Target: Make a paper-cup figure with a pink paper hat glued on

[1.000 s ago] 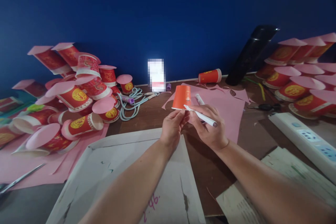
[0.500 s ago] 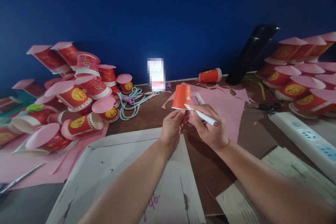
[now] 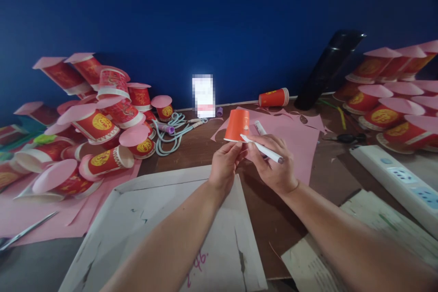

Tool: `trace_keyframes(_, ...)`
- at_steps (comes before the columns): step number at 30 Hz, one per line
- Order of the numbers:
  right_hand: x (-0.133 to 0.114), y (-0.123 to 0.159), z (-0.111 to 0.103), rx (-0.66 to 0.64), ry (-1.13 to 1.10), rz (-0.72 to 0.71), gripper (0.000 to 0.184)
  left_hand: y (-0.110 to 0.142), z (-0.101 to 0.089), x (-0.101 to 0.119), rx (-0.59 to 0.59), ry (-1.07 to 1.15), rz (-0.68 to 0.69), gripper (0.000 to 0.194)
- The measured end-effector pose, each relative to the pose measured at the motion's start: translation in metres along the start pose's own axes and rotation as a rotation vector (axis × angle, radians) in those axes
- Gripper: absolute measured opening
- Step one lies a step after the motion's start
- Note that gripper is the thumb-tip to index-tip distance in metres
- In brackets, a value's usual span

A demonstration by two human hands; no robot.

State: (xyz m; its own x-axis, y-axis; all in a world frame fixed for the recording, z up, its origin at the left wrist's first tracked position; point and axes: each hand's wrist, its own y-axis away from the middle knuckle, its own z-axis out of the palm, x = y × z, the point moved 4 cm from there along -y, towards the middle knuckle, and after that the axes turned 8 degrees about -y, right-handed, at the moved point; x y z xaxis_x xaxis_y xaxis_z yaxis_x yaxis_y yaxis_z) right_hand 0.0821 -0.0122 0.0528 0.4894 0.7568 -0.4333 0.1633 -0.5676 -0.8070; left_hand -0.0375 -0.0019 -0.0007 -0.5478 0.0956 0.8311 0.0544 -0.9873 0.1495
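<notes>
An upside-down orange-red paper cup (image 3: 236, 124) is pinched near its lower rim by my left hand (image 3: 224, 164), whose fingers are closed. My right hand (image 3: 275, 162) grips a white marker (image 3: 268, 151) like a pen. Its pale tip touches or nearly touches the cup's side, low on the right, just above the rim. Behind my right hand, another white pen-like stick (image 3: 259, 127) lies on a pink paper sheet (image 3: 294, 146), partly hidden by the fingers.
Several red cups with pink paper discs stand piled at left (image 3: 102, 123) and right (image 3: 383, 114). A cardboard sheet (image 3: 153, 210) lies under my left forearm. Also about are scissors (image 3: 30, 229), a cord (image 3: 174, 139), stacked cups (image 3: 273, 98), a black bottle (image 3: 328, 70) and a power strip (image 3: 393, 180).
Almost nothing differs. Both hands keep the same hold on the cup and marker, and the whole view has shifted very slightly.
</notes>
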Motion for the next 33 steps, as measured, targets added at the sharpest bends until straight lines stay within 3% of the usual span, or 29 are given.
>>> trace_keyframes(33, 0.0017, -0.0009, -0.0038, 0.026, -0.004, 0.006, 0.016, 0.0011, -0.0002, -0.0024, 0.031, -0.118, 0.038, 0.026)
